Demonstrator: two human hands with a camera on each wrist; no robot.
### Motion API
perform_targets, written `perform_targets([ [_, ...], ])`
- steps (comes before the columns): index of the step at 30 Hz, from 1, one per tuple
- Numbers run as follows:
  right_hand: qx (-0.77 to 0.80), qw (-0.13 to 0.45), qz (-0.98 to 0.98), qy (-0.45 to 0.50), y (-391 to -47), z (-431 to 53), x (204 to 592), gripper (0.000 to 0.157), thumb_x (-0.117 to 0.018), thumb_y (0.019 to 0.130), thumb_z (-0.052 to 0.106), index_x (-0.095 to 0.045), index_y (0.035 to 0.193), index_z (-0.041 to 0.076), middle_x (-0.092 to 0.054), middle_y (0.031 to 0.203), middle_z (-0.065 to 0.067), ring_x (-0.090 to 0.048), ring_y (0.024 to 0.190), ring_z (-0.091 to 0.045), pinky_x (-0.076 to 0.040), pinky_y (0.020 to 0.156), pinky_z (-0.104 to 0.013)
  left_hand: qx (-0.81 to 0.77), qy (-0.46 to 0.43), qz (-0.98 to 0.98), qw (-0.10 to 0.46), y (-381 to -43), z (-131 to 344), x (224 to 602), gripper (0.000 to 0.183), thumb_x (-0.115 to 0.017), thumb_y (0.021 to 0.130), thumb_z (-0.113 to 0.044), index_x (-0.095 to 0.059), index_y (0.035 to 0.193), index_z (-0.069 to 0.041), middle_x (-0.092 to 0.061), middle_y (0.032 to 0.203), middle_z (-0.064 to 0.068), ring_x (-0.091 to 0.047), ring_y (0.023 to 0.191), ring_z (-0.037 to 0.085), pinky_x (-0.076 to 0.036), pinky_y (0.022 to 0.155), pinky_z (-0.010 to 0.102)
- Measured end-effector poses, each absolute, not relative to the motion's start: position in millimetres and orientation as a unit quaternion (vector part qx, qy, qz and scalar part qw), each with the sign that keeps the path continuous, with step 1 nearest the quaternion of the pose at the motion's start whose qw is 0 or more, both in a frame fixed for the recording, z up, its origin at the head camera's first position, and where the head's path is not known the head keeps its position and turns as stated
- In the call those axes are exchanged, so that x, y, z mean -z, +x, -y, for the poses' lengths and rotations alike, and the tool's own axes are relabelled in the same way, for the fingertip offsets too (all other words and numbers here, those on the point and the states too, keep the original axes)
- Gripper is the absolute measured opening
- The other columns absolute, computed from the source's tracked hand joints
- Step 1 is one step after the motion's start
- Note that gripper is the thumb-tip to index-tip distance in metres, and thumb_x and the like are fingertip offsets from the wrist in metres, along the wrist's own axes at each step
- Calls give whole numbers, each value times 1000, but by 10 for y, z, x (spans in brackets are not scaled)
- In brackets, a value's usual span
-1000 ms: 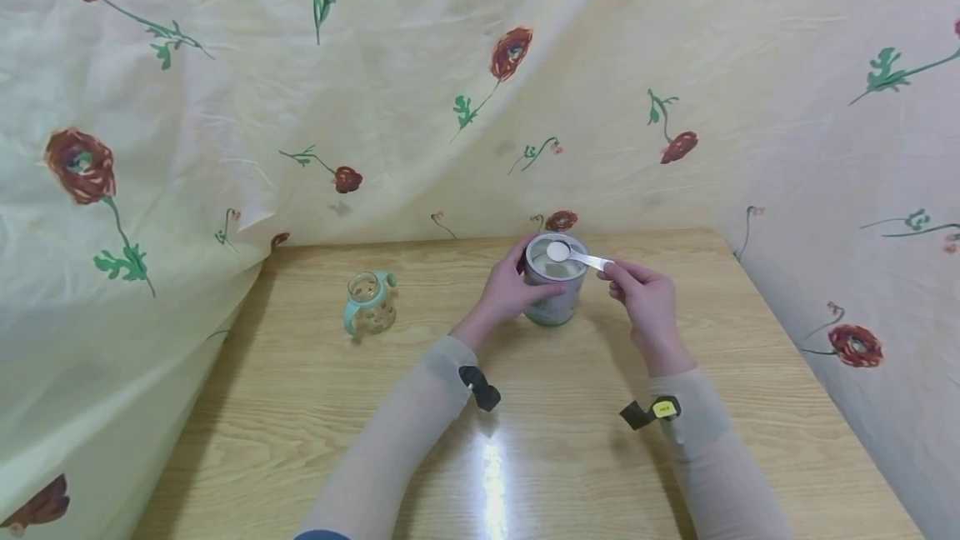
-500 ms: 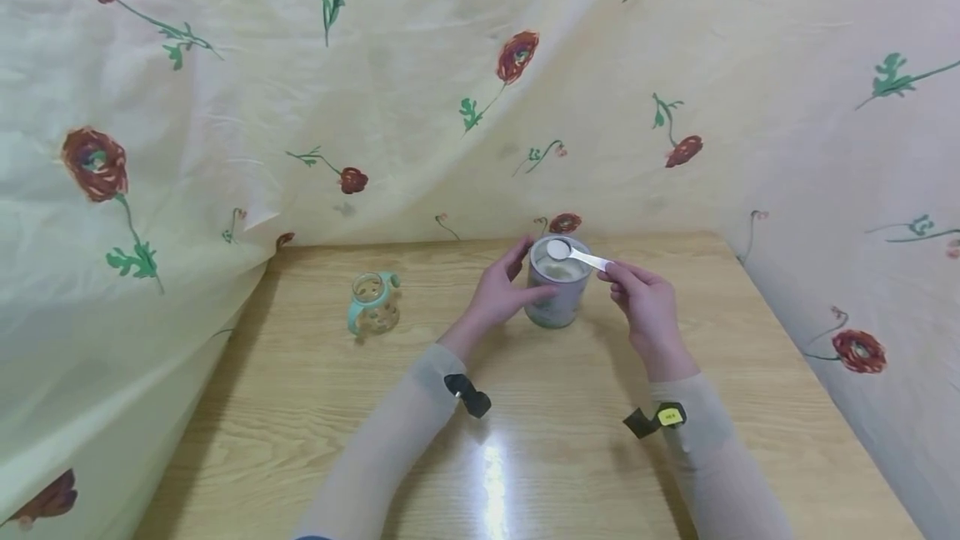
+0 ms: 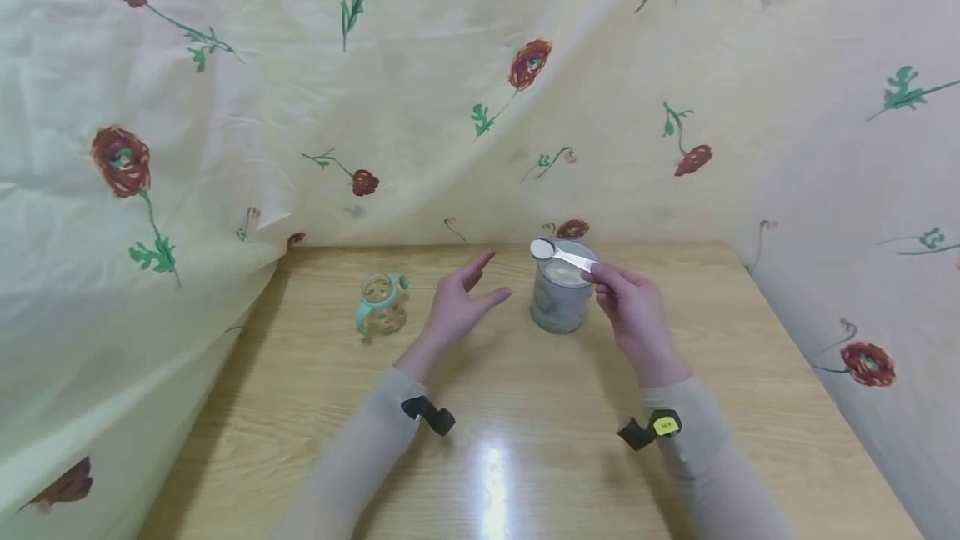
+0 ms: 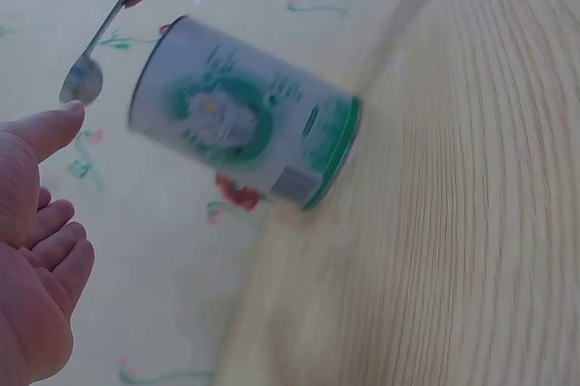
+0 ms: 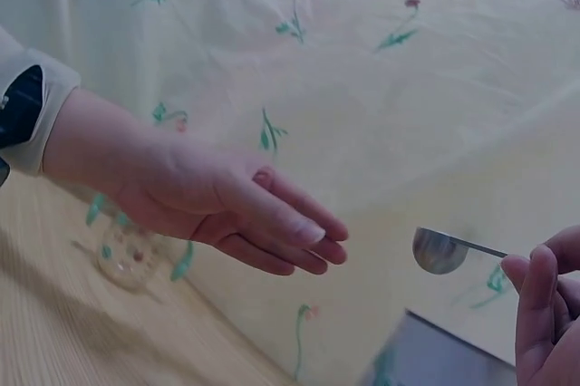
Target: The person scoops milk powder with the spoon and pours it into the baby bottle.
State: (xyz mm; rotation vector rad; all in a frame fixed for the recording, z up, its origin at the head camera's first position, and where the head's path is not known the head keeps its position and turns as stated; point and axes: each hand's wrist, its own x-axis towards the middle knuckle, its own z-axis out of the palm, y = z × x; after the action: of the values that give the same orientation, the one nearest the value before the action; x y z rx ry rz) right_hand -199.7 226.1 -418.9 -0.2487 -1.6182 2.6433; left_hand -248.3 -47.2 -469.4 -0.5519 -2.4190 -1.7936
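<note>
My right hand (image 3: 633, 307) pinches the handle of a metal measuring spoon (image 3: 542, 249). White powder fills the spoon's round bowl, which hangs level over the left rim of the can (image 3: 558, 307). That can stands upright and uncovered on the table; the left wrist view shows its white and green label (image 4: 245, 119). Holding nothing, my left hand (image 3: 457, 307) is in the air between the can and a clear bottle (image 3: 386, 319), fingers extended and thumb spread. The bottle has no lid and wears a turquoise collar with two handles.
The light wooden table (image 3: 540, 407) ends at the back against a hanging cream cloth (image 3: 420, 107) with red flowers. The same cloth covers the left and right sides. A bright light reflection lies on the table's front middle.
My left hand has let go of the can and moved left towards the bottle. The filled spoon has moved left, from above the can's opening to its left rim.
</note>
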Motion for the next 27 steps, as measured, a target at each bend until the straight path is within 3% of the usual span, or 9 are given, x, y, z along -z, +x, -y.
perform_targets([
  [11,-853,-27,516,-69,-2001,-1907,4096,27,-67,106,5,-85,87,13,-79,82,1,-62,65,0,-53,62,-8,568,-153,799,123,-2300,1102,4633,70,-86,94,-21,-56,157,-14,-52,161,9,-52,144,41,-41,121,48],
  [13,-851,-36,519,-69,-2018,-1837,4092,28,-66,106,5,-85,87,14,-79,82,0,-62,66,1,-53,62,-8,559,-142,805,140,-2280,1220,4614,71,-86,94,-22,-55,158,-16,-51,162,9,-52,144,41,-57,105,47],
  [18,-839,-54,539,-55,-2070,-1673,4120,27,-65,107,5,-83,88,14,-79,85,0,-60,67,0,-52,62,-8,552,-110,804,191,-2289,1531,4627,72,-87,92,-20,-55,157,-13,-53,160,11,-51,145,37,-58,104,46],
  [20,-836,-65,543,-50,-2088,-1602,4134,27,-65,107,6,-83,89,15,-79,86,0,-59,67,0,-51,61,-8,565,-99,792,207,-2296,1646,4654,73,-88,92,-18,-55,156,-10,-52,160,12,-49,147,35,-41,121,47],
  [27,-841,-94,532,-44,-2150,-1330,4165,20,-63,108,6,-79,97,10,-79,89,-2,-59,67,1,-51,61,-7,597,-57,770,216,-2231,1965,4821,74,-86,93,-16,-52,158,-8,-47,165,7,-39,154,30,-32,127,46],
])
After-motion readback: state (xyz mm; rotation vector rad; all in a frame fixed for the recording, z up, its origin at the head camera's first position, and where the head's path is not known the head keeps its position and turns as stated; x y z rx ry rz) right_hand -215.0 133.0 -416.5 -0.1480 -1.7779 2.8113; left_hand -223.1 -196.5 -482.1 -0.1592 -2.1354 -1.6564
